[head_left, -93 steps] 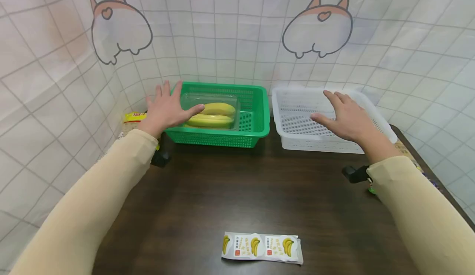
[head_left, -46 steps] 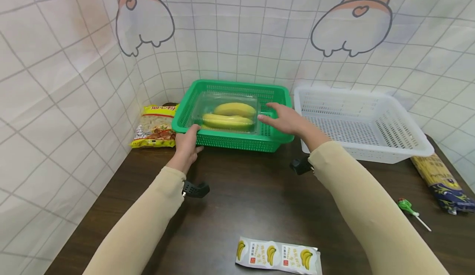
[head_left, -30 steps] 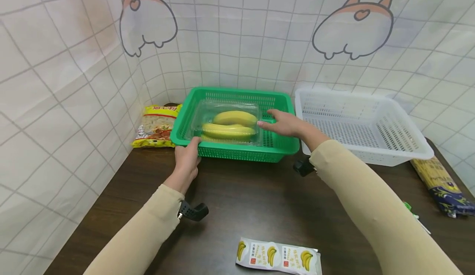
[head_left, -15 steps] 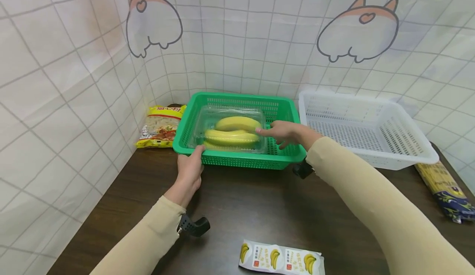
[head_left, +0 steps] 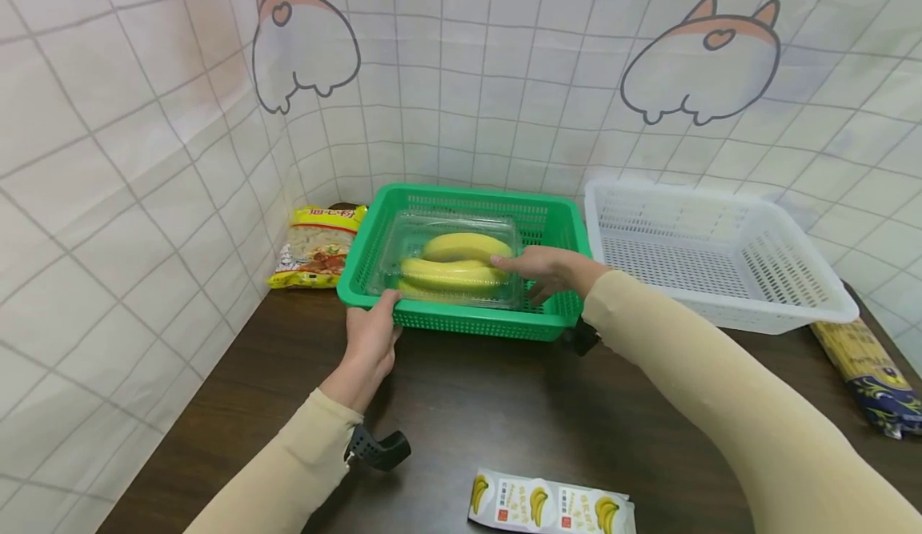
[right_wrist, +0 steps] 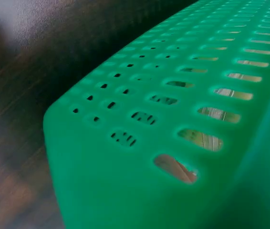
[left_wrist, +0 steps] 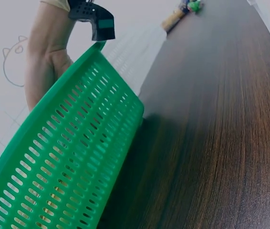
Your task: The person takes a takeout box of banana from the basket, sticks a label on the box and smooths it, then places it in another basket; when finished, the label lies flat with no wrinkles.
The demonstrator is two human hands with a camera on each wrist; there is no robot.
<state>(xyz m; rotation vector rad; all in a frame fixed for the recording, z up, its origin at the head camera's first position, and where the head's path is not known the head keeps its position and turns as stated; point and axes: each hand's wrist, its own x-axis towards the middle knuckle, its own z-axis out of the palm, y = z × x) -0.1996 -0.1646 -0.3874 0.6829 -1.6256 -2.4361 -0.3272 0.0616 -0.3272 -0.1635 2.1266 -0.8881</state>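
Observation:
A clear plastic box [head_left: 403, 250] with yellow bananas [head_left: 454, 274] inside lies in the green basket [head_left: 461, 322]. At the basket's front left corner my left hand [head_left: 370, 334] grips the rim, thumb over the top and fingers outside. My right hand [head_left: 547, 266] reaches into the basket and holds the box's right end. Its thumb lies on the lid, and the fingers bend down beside the box, partly hidden. In the left wrist view the slotted basket wall [left_wrist: 85, 133] fills the left side; the right wrist view shows mostly basket wall [right_wrist: 101, 176].
A white basket [head_left: 713, 306] stands right of the green one. Left of it lies a yellow food bag [head_left: 317, 250]. A strip of banana-printed packets [head_left: 551, 506] lies at the front of the dark table [head_left: 490, 406]. A noodle pack [head_left: 867, 374] lies at the right edge.
Both hands came down to the green basket; my left hand took its rim. The basket has slid toward me. My right hand moved left onto the plastic box, its thumb now over the lid.

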